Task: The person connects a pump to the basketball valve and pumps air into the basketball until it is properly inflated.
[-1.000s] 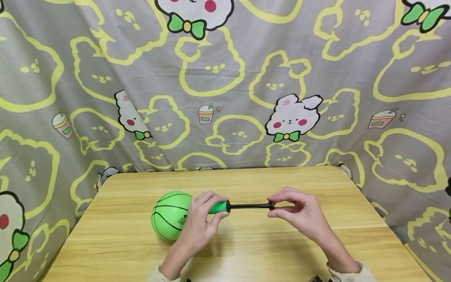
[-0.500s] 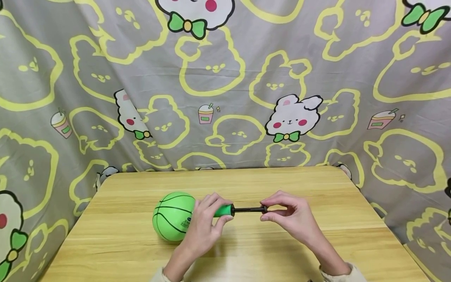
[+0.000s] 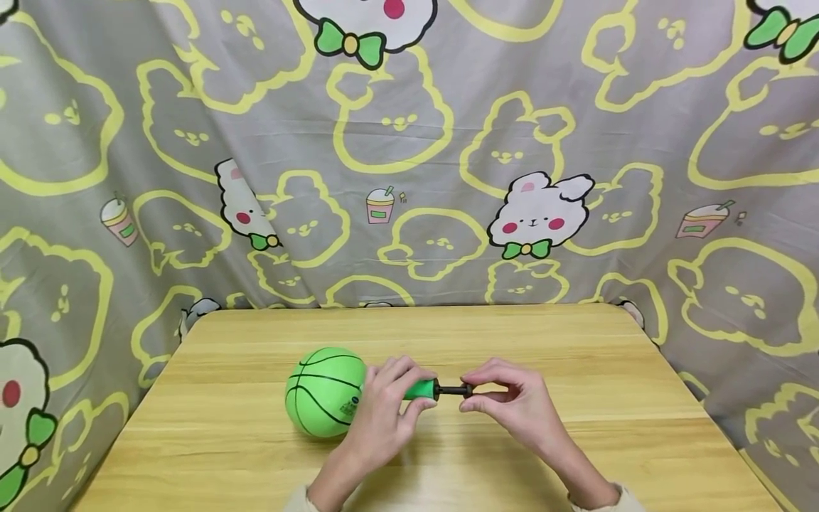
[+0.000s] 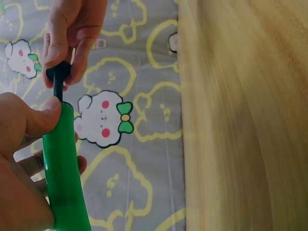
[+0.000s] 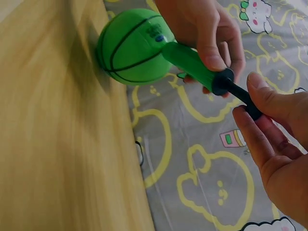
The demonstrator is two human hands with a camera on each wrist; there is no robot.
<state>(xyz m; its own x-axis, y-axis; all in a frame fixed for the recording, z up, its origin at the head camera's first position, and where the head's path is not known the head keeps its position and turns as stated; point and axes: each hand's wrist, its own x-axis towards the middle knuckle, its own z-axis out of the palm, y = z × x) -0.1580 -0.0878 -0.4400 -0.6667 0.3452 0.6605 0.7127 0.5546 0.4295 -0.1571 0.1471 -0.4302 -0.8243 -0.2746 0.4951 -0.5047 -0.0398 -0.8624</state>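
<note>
A green hand pump (image 5: pixel 195 63) with a black collar and a black plunger lies roughly level above the table, its far end against a green ball (image 3: pixel 323 395) with black basketball lines. My left hand (image 3: pixel 384 409) grips the pump's green barrel near the collar, thumb and fingers around it. With fingertips and thumb, my right hand (image 3: pixel 515 398) pinches the black plunger handle (image 4: pixel 58 71). Only a short length of plunger rod (image 3: pixel 454 390) shows between collar and handle. Where pump and ball meet is hidden behind my left hand in the head view; any needle cannot be made out.
The ball is at the left-middle of a wooden table (image 3: pixel 563 348). Behind the table's back edge hangs a grey curtain (image 3: pixel 422 142) printed with yellow outlines and white rabbits.
My right hand has moved left toward my left hand, pushing the plunger into the barrel, so less rod shows. Ball, pump and left hand have shifted slightly right in the view.
</note>
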